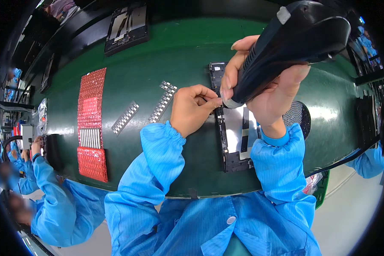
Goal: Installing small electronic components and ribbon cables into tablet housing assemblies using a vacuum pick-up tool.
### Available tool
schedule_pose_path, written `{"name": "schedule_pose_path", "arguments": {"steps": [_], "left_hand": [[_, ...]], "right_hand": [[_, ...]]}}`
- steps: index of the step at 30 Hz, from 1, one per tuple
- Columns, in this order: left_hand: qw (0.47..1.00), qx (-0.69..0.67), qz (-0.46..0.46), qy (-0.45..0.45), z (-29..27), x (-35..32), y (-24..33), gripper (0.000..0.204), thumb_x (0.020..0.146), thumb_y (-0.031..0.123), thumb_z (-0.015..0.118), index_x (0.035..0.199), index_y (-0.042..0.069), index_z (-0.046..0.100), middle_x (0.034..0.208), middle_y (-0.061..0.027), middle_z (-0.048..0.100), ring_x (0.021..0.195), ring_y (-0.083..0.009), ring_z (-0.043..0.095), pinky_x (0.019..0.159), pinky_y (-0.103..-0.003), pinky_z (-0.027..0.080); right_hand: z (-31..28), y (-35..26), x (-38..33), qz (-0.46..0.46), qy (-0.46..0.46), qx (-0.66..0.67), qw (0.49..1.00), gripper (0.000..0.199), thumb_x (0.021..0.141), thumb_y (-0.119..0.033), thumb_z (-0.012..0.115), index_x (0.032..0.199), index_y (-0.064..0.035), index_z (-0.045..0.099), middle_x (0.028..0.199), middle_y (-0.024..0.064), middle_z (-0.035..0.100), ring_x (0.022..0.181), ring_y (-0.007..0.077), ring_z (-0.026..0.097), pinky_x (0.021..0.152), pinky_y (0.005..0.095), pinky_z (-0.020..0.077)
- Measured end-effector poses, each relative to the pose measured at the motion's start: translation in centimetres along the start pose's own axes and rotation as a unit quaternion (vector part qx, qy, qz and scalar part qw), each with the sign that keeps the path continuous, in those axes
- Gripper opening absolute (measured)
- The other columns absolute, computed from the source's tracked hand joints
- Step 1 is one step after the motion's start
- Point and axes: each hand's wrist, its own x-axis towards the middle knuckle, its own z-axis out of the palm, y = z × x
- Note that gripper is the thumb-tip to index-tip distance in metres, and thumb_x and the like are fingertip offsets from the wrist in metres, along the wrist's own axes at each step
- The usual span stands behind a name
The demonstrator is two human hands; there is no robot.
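At glossy green bench [132, 81], co-worker [68, 213] at L; R hand [269, 98] grips blk tool [296, 42]; L hand [192, 110] pinched, contents unclear.

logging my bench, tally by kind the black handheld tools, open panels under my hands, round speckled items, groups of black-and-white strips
Black handheld tool, in the right hand: 1
Open black-framed panel: 1
Round speckled item, partly hidden: 1
Groups of black-and-white strips, lying apart: 2
Total: 5
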Motion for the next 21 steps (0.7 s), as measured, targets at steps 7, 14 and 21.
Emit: {"name": "schedule_pose_path", "arguments": {"steps": [7,14,21], "left_hand": [[0.996,-0.007,-0.078,-0.044,-0.7,0.7,0.6,0.01,0.077,0.005,0.07,0.081,-0.003,0.064,0.071,-0.0058,0.065,0.059,-0.0079,0.06,0.045,-0.021,0.047],[0.992,-0.032,-0.097,-0.07,-0.9,1.0,0.7,0.01,0.08,0.006,0.067,0.084,-0.002,0.062,0.072,-0.0061,0.065,0.057,-0.0092,0.06,0.044,-0.022,0.048],[0.994,-0.024,-0.091,-0.05,-0.7,1.0,0.4,0.011,0.08,0.006,0.067,0.082,-0.002,0.061,0.071,-0.0067,0.064,0.056,-0.0097,0.061,0.043,-0.022,0.048]], "right_hand": [[0.2,1.1,0.1,0.009,-0.003,-0.013,1.0,0.099,0.072,-0.085,0.025,0.109,0.0042,0.048,0.064,0.012,0.055,0.052,0.0185,0.056,0.048,0.0288,0.0491],[0.2,1.5,0.1,0.015,0.006,-0.006,1.0,0.1,0.072,-0.086,0.023,0.109,0.004,0.048,0.064,0.0118,0.056,0.052,0.0186,0.056,0.048,0.029,0.049],[0.2,1.6,0.0,0.013,-0.003,-0.012,1.0,0.099,0.073,-0.085,0.022,0.11,0.0034,0.047,0.066,0.0115,0.056,0.053,0.0186,0.056,0.049,0.0295,0.0491]]}}
